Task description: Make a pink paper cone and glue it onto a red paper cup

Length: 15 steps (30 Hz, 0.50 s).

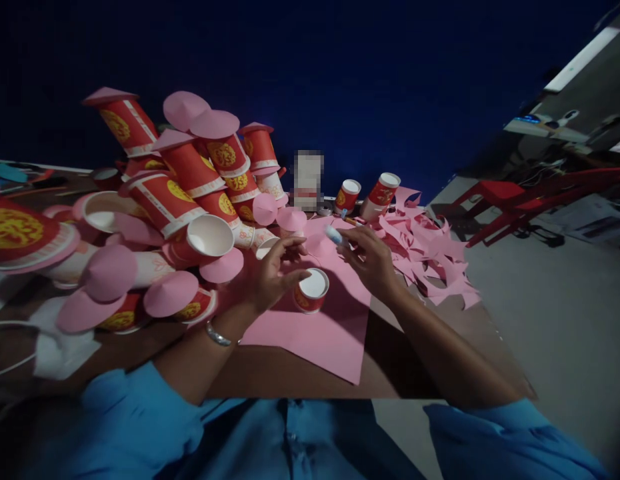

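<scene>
Head view, looking down over a crowded tabletop (430, 373).

Left hand (270, 273): curled round a small red paper cup (311, 291), thumb against its side wall, the other fingers arched above the rim. The cup stands upright, mouth up, on a pink paper sheet (330, 333) near the middle of the tabletop, between the two hands. A metal bracelet (217, 335) sits on that wrist.

Right hand (373, 260): closed in a pinch on a small white-and-blue tube (335, 235), possibly a glue stick; the view is too blurred to be sure. Its tip points toward the left hand, just above and behind the cup.

Handling, as a judgement: the cup is thin paper, empty, very light, so it will tip or skid on the smooth sheet at a light knock. The wall should dent under a hard squeeze; the rolled rim is the stiffest part. Best hold is a light pinch across the wall just under the rim, or fingers spread around the base. The print looks glossy, so a little slippery.

Around: a heap of red cups with pink paper cones (190, 180) to the left, touching one another; two upright cups (370, 193) at the far edge; pink paper offcuts (435, 260) strewn to the right.
</scene>
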Available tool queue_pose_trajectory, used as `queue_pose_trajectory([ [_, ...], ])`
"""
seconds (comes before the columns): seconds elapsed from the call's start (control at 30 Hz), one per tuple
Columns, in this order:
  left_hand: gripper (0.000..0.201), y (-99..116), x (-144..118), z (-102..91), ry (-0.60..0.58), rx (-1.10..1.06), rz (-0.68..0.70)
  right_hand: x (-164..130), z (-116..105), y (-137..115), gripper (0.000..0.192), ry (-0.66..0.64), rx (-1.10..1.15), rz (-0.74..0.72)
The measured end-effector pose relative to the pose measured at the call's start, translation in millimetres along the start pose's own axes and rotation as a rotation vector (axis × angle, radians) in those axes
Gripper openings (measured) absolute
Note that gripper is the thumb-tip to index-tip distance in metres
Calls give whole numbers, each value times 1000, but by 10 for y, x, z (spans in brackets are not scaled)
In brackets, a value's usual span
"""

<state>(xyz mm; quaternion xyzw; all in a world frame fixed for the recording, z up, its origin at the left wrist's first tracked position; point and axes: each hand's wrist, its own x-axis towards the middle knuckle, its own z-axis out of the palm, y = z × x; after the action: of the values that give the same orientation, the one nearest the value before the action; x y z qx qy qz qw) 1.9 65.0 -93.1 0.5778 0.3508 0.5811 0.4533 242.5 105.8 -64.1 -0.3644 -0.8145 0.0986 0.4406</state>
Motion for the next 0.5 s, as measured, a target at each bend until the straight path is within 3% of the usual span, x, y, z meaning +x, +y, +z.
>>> queue_pose_trajectory([
  [0.1,62,191,-2,57,52,0,33,-13,-24,-302,30,33,22,-191],
  [0.2,28,387,-35,112,65,96,57,-25,-40,-526,37,-1,-14,-331],
  [0.27,18,456,-49,128,87,110,60,-35,-51,-591,36,12,13,-342],
  [0.33,17,473,-50,127,108,88,61,-50,-58,-607,29,42,102,-265],
  [0.4,18,464,-46,121,110,57,60,-68,-56,-608,23,40,263,-90],
  [0.5,19,462,-46,120,69,41,60,-95,-40,-627,31,-81,597,225],
])
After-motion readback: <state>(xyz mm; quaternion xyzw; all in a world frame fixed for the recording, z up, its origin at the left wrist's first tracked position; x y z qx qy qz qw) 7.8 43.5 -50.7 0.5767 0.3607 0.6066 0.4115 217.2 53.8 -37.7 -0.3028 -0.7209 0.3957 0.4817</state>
